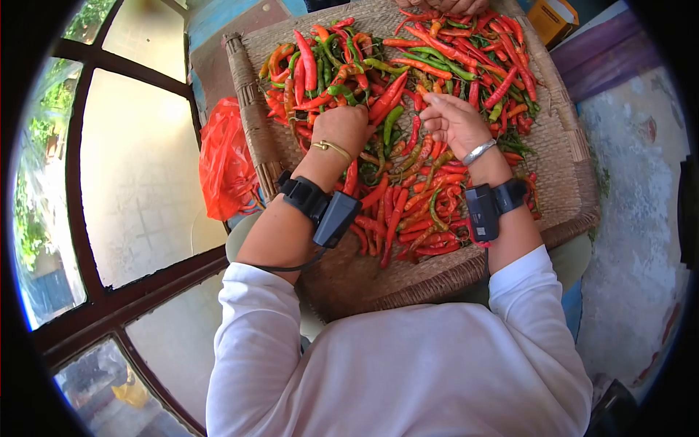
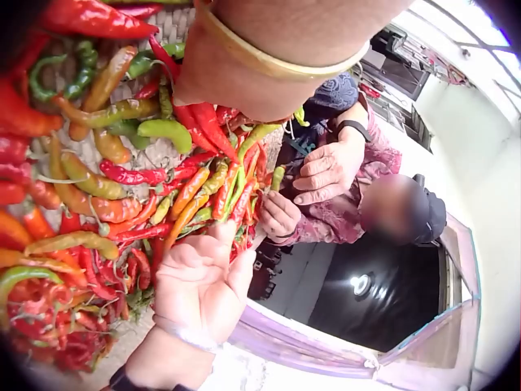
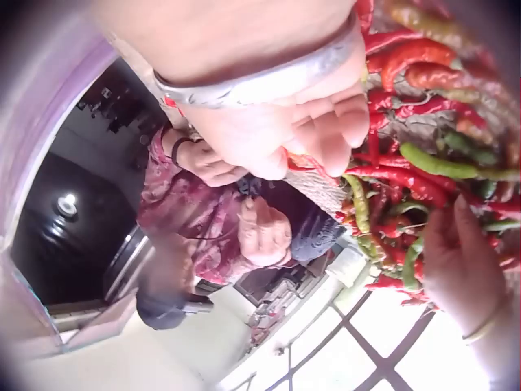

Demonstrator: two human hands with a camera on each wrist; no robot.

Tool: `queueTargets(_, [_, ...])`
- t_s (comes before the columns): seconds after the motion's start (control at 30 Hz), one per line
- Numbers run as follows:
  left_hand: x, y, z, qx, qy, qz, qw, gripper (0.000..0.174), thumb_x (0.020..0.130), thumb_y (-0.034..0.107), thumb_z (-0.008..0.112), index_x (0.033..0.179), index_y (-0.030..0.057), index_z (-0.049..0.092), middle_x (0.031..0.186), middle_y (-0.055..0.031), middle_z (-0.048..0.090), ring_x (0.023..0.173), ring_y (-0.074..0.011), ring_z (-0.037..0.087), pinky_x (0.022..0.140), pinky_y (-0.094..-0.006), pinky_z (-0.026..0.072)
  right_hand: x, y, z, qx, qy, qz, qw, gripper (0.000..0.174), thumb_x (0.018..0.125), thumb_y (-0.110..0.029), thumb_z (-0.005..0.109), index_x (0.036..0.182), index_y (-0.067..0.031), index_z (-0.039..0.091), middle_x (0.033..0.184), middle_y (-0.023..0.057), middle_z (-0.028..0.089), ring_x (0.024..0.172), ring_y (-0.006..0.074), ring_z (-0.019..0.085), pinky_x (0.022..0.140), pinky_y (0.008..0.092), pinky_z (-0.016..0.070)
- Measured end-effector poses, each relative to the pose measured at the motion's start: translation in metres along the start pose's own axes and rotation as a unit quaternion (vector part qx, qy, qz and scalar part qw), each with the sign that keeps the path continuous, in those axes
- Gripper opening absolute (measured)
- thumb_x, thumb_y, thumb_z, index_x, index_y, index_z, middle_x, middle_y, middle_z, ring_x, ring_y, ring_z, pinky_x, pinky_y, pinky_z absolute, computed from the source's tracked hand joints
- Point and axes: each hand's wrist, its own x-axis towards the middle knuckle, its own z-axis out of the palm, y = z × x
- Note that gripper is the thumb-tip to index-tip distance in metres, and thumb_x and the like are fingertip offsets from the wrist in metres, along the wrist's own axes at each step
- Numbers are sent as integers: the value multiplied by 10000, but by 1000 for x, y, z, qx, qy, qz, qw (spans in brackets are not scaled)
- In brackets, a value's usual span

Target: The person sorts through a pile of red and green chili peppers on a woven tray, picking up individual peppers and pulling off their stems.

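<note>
Red, orange and green chili peppers (image 1: 393, 211) cover a woven tray (image 1: 568, 167). My left hand (image 1: 342, 130), with a gold bangle at the wrist, reaches down into the upper left pile. In the right wrist view the left hand (image 3: 460, 261) has its fingertips right at a red chili (image 3: 419, 189); I cannot tell if it grips one. My right hand (image 1: 457, 125), wearing a silver bangle, hovers palm up over the tray's middle, between the two upper piles. Its fingers are loosely bent, and the palm (image 2: 199, 285) is bare in the left wrist view.
Across the tray sits another person in a patterned pink top (image 2: 342, 220), whose hands (image 2: 326, 171) are at the far edge. A red plastic bag (image 1: 227, 160) stands left of the tray, beside the window frame (image 1: 84, 167). A yellow box (image 1: 550, 22) lies at the far right.
</note>
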Motion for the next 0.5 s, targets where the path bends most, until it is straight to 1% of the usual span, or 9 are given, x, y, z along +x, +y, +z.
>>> queueTargets(0.03, [1, 1, 0, 0, -6, -7, 1000, 260, 735, 327, 581, 844, 91, 577, 740, -103, 612, 709, -288, 595, 595, -400, 475, 0, 5, 8, -72, -31, 24, 997, 314, 826, -206, 543, 1056, 5, 515, 805, 73, 605, 666, 103, 579, 561, 236, 464])
queueTargets(0.07, [2, 1, 2, -1, -7, -7, 1000, 260, 735, 327, 581, 844, 91, 577, 740, -103, 612, 709, -288, 595, 595, -400, 475, -2, 10, 18, -196, -37, -15, 980, 315, 816, -186, 543, 1073, -8, 513, 809, 73, 601, 673, 126, 579, 587, 248, 468])
queueTargets(0.13, [3, -1, 7, -31, 30, -5, 999, 234, 732, 309, 576, 823, 93, 583, 728, -110, 609, 702, -291, 594, 589, -401, 476, 2, 26, 27, -422, -55, -114, 898, 333, 781, -126, 533, 1107, -62, 512, 872, 107, 594, 758, 212, 578, 704, 291, 461])
queueTargets(0.17, [4, -1, 9, -31, 31, -6, 999, 234, 732, 309, 576, 823, 93, 583, 728, -110, 609, 702, -291, 594, 589, -401, 476, 0, 32, 30, -505, -61, -210, 835, 336, 770, -99, 509, 1106, -88, 514, 969, 129, 553, 844, 256, 555, 748, 324, 444])
queueTargets(0.2, [4, -2, 11, -44, 42, 3, 998, 222, 732, 297, 571, 818, 93, 585, 724, -114, 607, 703, -292, 593, 589, -400, 476, -3, 37, 35, -554, -59, -220, 801, 334, 762, -83, 501, 1095, -89, 516, 982, 132, 528, 866, 270, 541, 756, 342, 437])
queueTargets(0.23, [5, -2, 12, -57, 52, 13, 997, 211, 731, 285, 566, 813, 92, 587, 720, -118, 605, 704, -292, 592, 589, -398, 476, -4, 40, 39, -601, -57, -230, 764, 332, 754, -67, 492, 1084, -90, 517, 994, 134, 503, 889, 284, 527, 764, 361, 431])
queueTargets(0.27, [6, -1, 14, -57, 52, 12, 997, 211, 731, 285, 566, 813, 92, 587, 720, -118, 605, 704, -292, 592, 589, -398, 476, -3, 42, 39, -601, -58, -230, 763, 332, 754, -67, 492, 1084, -90, 517, 994, 134, 503, 889, 284, 527, 764, 361, 431])
queueTargets(0.33, [6, 0, 12, -30, 27, 7, 999, 196, 730, 266, 551, 819, 95, 591, 724, -121, 604, 706, -291, 592, 594, -400, 476, -2, 44, 40, -667, -73, -270, 691, 303, 735, -55, 500, 1034, -94, 527, 934, 121, 473, 860, 287, 528, 739, 384, 435])
queueTargets(0.5, [3, 1, 4, -12, 0, 5, 1000, 202, 743, 274, 522, 783, 93, 603, 727, -125, 604, 710, -294, 591, 605, -411, 474, -4, 43, 42, -714, -58, -286, 637, 217, 712, -66, 521, 928, -85, 533, 888, 119, 472, 838, 283, 532, 713, 383, 444])
